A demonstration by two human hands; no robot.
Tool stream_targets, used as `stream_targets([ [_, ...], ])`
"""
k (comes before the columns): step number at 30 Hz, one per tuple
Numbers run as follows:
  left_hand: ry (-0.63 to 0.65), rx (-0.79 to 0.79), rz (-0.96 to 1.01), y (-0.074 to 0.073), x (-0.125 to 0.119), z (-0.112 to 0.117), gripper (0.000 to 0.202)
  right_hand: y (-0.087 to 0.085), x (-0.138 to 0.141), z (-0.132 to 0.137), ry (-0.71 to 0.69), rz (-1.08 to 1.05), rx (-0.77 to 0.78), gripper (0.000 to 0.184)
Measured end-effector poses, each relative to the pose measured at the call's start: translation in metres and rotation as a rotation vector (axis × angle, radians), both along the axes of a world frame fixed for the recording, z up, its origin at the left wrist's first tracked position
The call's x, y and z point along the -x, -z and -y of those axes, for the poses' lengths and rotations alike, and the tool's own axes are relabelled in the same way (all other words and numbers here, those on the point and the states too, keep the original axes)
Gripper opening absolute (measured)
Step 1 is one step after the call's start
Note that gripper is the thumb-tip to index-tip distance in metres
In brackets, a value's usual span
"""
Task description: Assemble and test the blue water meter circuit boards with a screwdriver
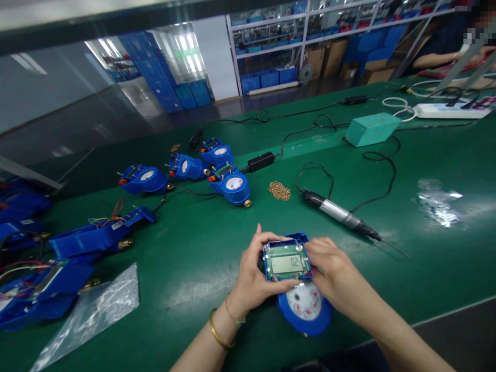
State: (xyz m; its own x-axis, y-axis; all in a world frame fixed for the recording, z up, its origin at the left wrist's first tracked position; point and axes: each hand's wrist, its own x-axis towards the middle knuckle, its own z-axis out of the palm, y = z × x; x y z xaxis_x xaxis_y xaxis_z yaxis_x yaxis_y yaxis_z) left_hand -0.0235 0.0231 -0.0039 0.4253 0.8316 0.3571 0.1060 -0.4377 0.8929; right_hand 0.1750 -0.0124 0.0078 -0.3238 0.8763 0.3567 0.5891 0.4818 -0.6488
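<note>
Down at the near edge of the table (194, 243), my left hand (251, 281) and right hand (334, 273) clamp the blue meter (306, 310), gripping its display board (287, 262) by the edges. I judge the body stiff and weighty, the board fragile. Screwdriver (341, 214), screws (279, 190) and other meters (232, 185) lie beyond, nothing blocking.
</note>
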Motion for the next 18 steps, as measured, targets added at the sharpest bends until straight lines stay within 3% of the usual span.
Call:
stream_targets([
  [5,0.005,-0.005,-0.051,-0.005,0.003,-0.002,0.06,-0.002,-0.011,-0.013,-0.172,0.122,-0.092,0.021],
  [14,0.017,0.021,-0.054,-0.004,0.006,0.001,0.062,-0.004,-0.007,-0.01,-0.01,0.098,-0.061,0.023],
  [18,0.03,-0.027,-0.071,-0.001,0.005,-0.002,0.063,-0.004,-0.005,-0.009,0.132,-0.043,0.094,0.025],
])
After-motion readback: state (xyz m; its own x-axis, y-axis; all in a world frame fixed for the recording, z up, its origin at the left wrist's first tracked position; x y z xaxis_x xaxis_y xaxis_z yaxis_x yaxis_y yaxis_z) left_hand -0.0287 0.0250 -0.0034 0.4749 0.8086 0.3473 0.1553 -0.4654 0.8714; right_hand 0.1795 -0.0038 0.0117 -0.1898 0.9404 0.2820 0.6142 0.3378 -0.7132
